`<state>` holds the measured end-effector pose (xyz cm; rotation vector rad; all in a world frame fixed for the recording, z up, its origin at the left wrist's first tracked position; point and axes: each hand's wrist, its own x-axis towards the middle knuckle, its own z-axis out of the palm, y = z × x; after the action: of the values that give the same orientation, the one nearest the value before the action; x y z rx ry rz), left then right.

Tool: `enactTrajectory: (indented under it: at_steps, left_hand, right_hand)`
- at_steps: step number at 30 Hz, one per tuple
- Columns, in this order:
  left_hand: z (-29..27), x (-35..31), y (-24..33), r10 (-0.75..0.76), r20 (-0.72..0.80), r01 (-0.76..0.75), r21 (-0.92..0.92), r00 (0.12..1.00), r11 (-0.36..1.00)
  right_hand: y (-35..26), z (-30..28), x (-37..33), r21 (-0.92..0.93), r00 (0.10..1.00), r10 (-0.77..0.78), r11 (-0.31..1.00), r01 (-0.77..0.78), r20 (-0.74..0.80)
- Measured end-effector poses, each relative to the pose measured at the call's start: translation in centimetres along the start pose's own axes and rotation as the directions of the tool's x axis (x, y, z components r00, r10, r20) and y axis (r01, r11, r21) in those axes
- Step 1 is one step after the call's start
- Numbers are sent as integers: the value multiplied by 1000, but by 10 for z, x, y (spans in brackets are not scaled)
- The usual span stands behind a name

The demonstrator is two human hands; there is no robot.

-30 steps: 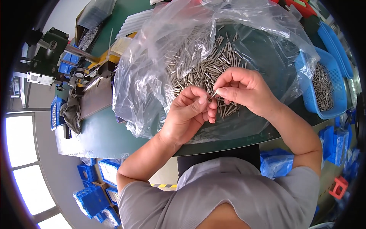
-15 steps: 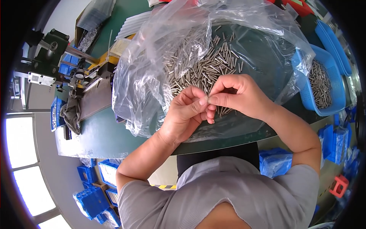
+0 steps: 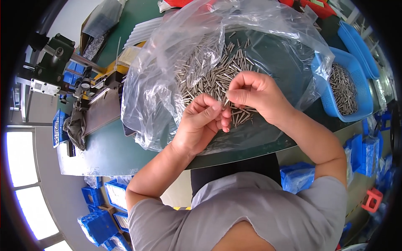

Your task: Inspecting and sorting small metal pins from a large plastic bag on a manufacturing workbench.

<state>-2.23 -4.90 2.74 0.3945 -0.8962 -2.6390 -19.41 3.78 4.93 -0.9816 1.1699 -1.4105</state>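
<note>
Change since half a second ago: right hand (image 3: 255, 96) sits slightly higher over the pile; left hand (image 3: 201, 121) holds the same place; both remain fingertip to fingertip.

Left hand: fingers (image 3: 211, 104) curled nearly shut, tips pinched together; what they hold is too small to tell.

Right hand: fingers (image 3: 234, 94) pinched closed on one thin metal pin (image 3: 226, 101), which angles down toward the left fingertips.

Loose metal pins (image 3: 209, 75): heaped just beyond and under both sets of fingers, lying on the opened clear plastic bag (image 3: 167, 83).

Counter (image 3: 104, 146): dark green, curved near edge just below the wrists. Bag spreads across most of it, crumpled walls rising left of and beyond the fingers.

Right of the fingers, well apart: blue basket (image 3: 360, 88) holding more pins, at the counter's right edge.

Left of the fingers, well apart: grey metal fixture (image 3: 98, 104) with a dark cloth (image 3: 75, 129).

Below the counter: blue bins (image 3: 100, 217) on the floor; bright window (image 3: 25, 184) at far left.

Open room: bare counter strip between the bag and the fixture.
</note>
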Motion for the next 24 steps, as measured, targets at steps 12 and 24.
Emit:
enactTrajectory:
  at_steps: [12,24]
  left_hand:
    - [-4,0,0,-15,-12,15,-24,1000,1000]
    - [-3,0,-2,7,-21,-5,78,1000,997]
  right_hand:
    - [0,8,-3,-90,994,4,996,6,106]
    - [-9,-49,17,386,993,66,922,-24,-96]
